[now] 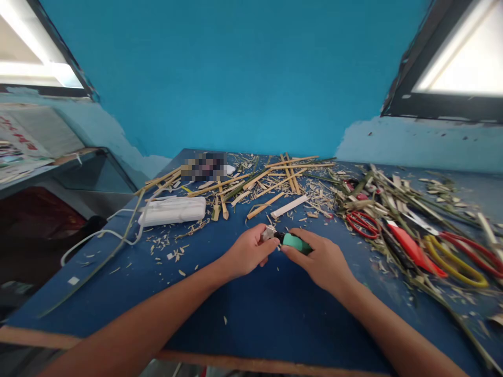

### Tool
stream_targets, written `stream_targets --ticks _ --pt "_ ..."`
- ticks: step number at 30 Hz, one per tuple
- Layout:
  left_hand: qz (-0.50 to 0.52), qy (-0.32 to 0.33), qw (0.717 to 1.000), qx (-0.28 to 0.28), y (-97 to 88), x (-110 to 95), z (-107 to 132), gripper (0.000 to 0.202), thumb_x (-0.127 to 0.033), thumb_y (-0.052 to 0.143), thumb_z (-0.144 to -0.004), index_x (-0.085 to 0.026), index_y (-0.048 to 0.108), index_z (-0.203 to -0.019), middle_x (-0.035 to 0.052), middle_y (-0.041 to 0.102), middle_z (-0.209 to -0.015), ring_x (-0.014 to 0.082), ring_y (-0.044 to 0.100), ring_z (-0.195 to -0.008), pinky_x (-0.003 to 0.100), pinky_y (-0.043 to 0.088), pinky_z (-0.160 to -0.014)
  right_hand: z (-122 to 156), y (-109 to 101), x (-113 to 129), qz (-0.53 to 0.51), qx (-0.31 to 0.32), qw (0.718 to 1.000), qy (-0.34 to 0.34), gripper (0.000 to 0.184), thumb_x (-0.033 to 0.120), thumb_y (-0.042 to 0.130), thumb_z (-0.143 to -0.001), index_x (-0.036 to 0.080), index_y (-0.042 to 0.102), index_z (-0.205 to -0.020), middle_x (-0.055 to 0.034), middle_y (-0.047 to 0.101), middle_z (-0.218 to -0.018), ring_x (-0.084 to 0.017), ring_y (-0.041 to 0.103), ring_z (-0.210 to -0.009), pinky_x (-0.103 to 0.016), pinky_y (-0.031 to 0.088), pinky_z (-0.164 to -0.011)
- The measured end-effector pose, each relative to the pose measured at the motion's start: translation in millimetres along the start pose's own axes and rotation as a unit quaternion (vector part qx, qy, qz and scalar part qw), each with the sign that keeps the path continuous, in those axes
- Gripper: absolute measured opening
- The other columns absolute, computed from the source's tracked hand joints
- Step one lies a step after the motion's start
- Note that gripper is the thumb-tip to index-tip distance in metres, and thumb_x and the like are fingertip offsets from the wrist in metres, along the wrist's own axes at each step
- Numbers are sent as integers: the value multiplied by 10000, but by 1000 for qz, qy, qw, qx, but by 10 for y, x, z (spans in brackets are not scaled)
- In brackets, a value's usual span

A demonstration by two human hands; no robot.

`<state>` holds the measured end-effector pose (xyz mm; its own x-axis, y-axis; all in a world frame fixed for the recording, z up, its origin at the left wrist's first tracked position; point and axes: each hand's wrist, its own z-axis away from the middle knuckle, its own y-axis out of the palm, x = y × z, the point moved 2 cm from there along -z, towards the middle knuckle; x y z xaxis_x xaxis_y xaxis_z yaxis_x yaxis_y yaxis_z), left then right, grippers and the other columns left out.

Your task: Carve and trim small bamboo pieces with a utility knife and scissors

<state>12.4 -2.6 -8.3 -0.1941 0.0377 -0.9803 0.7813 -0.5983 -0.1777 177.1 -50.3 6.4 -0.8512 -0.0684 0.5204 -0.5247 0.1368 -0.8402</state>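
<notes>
My right hand (320, 259) grips a small tool with a green handle (295, 242) and a black neck, held low over the blue table (251, 309). My left hand (247, 251) pinches a small pale piece (269, 232) at the tool's tip. Both hands meet at the middle of the table, a little in front of the pile of bamboo strips (271, 180). What the pale piece is I cannot tell.
A white power strip (173, 211) with its cable lies at the left. Red scissors (363, 222), a red-handled tool (412, 248) and yellow-handled pliers (451, 259) lie among bamboo scraps at the right. Shavings litter the table. A glass case (94, 173) stands at the left.
</notes>
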Motion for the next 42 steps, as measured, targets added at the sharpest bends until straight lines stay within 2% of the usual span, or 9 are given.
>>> stream_targets --ticks 6,9,11,15,17,21,26,37,42 --pt "13 14 1000 -14 -3 21 18 281 -447 473 -812 -187 377 -772 -91 375 -534 56 422 -370 184 296 -368 5 31 18 15 -40 999 -9 402 503 524 -762 248 619 -1057 -39 656 -1082 -254 605 -988 -337 483 -784" --pt "16 19 999 -40 -32 2 17 289 -453 486 -806 -184 384 -769 -96 343 -528 57 427 -353 186 282 -360 -4 10 16 6 -53 999 4 397 515 514 -765 257 604 -1054 -36 657 -1073 -257 614 -957 -342 480 -747" --pt "45 29 997 -53 -52 -28 4 280 -435 500 -802 -179 391 -766 -91 349 -547 56 445 -374 192 311 -389 -17 -15 1 -4 -53 998 25 403 534 498 -768 258 592 -1046 -39 662 -1052 -263 622 -919 -353 473 -718" --pt "172 40 984 -35 -65 -65 -49 225 -388 462 -825 -163 451 -820 -79 357 -562 63 434 -455 242 425 -519 -39 -65 -52 -42 -55 996 54 434 569 485 -760 249 553 -1045 -54 675 -974 -260 630 -844 -357 457 -693" --pt "191 27 981 -28 -68 -58 -73 216 -360 462 -831 -153 484 -887 -73 376 -553 80 465 -497 271 443 -584 -39 -72 -77 -63 -52 995 61 453 568 512 -741 252 522 -1066 -52 675 -938 -252 632 -809 -353 453 -688" --pt "180 21 983 -17 -79 -40 -95 239 -362 518 -814 -141 507 -905 -37 488 -632 110 555 -608 290 437 -676 -17 -59 -94 -81 -38 994 56 494 555 562 -703 269 474 -1097 -37 667 -916 -234 631 -774 -336 449 -671" --pt "202 26 979 -4 -77 -29 -97 264 -391 560 -789 -134 524 -843 0 560 -694 128 576 -672 305 442 -723 5 -51 -71 -66 -19 996 51 388 541 567 -698 280 509 -979 -4 664 -894 -219 625 -781 -323 438 -673" --pt "214 28 976 32 -83 -8 -96 279 -397 569 -784 -126 569 -849 32 587 -733 130 572 -665 290 447 -695 6 -55 -51 -71 3 997 30 313 504 560 -724 262 512 -916 3 655 -810 -204 607 -703 -302 415 -631" --pt "151 31 987 39 -80 -24 -94 296 -406 564 -783 -111 581 -770 33 588 -694 113 550 -633 252 431 -653 9 -58 -37 -74 12 997 25 297 487 550 -735 255 520 -917 -4 661 -814 -205 610 -716 -309 418 -653"
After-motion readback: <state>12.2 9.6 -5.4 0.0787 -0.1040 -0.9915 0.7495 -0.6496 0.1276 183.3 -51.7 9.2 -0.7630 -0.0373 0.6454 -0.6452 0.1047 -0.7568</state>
